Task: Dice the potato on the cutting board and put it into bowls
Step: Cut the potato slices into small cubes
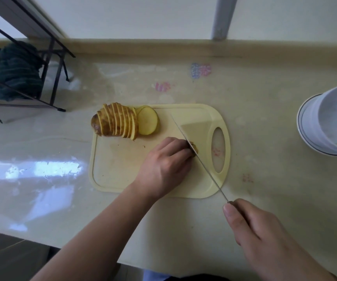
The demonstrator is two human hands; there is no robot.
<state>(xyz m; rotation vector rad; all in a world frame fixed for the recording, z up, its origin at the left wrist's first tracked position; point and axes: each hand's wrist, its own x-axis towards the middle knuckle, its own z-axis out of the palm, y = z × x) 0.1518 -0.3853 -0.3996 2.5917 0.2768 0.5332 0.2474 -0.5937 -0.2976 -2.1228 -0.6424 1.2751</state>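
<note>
A pale yellow cutting board lies on the counter. A row of potato slices leans at its far left corner, one round slice lying flat beside the row. My left hand holds down a small potato piece mid-board with curled fingers; most of the piece is hidden. My right hand grips the handle of a long knife, whose blade edge sits on that piece right beside my left fingertips.
Stacked white bowls stand at the right edge of the counter. A black wire rack with dark cloth sits at the far left. The counter's front edge runs along the lower left.
</note>
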